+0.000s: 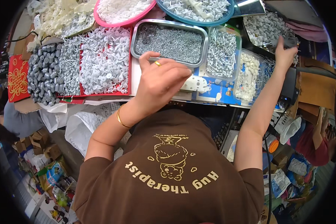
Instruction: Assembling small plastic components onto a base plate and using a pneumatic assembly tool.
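Note:
My left hand (162,80) is over the table's front edge, in front of a metal tray (135,52) of small nails. Its thumb and forefinger are pressed together; what they pinch, if anything, is too small to name. At the far right, my right hand (285,56) reaches to the near edge of a black bin (246,31) holding grey plastic pieces. Two of its digits are spread apart, at a blurred grey and metallic part (271,44). Beside the tray, a clear plastic box (237,44) contains nails with grey clips.
A red tray (130,80) carries white cable clips with nails. To its left lie grey cylindrical pieces (44,74). Behind stand a pink basin (117,24) and a teal basin (198,23). Off-white pieces fill a clear box (238,95) near the right. A black cable (267,160) hangs there.

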Tool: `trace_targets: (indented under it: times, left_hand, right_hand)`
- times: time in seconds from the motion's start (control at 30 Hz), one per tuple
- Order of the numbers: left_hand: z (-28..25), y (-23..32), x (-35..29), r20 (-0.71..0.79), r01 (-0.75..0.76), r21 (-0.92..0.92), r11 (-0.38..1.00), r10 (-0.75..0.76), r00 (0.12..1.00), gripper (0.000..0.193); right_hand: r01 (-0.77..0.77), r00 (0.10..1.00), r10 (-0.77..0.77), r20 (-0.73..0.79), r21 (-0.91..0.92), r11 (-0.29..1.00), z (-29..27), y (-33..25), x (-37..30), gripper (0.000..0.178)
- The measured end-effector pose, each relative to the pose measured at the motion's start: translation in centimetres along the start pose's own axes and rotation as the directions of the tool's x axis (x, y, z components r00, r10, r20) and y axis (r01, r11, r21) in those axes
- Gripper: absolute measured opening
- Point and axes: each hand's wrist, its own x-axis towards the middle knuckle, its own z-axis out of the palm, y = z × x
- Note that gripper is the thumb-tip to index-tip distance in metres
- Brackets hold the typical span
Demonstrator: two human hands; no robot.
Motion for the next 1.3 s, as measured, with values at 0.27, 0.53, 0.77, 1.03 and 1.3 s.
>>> trace_targets:
  times: [0.27, 0.53, 0.77, 1.03, 1.3]
  left_hand:
    - [0.3, -2.0, -0.8, -0.06, 0.183, -0.112, 0.977, -0.19, 0.98, 0.014]
    - [0.2, -2.7, -0.5, -0.012, 0.183, -0.146, 0.972, -0.187, 0.982, 0.012]
    - [2.1, -0.3, 0.2, 0.083, 0.077, -0.194, 0.978, -0.062, 0.995, 0.01]
    - [4.1, 0.7, -0.4, 0.093, 0.001, -0.105, 0.994, 0.008, 0.996, 0.019]
    - [4.3, 1.2, -0.7, 0.074, 0.038, -0.113, 0.993, -0.03, 0.997, 0.014]
  right_hand:
    - [-0.148, 0.957, 0.201, 0.207, -0.246, 0.958, -0.5, -2.4, 3.0, 0.089]
    - [0.236, 0.947, 0.04, -0.317, 0.777, 0.584, -9.7, -12.3, -2.4, 0.034]
    - [-0.341, 0.919, -0.228, 0.322, 0.939, -0.049, -16.3, -18.5, -11.0, 0.035]
    - [-0.48, 0.798, -0.476, 0.371, 0.868, -0.128, -17.7, -21.0, -18.3, 0.047]
    - [-0.45, 0.765, -0.503, 0.402, 0.893, 0.03, -19.2, -21.9, -18.9, 0.047]
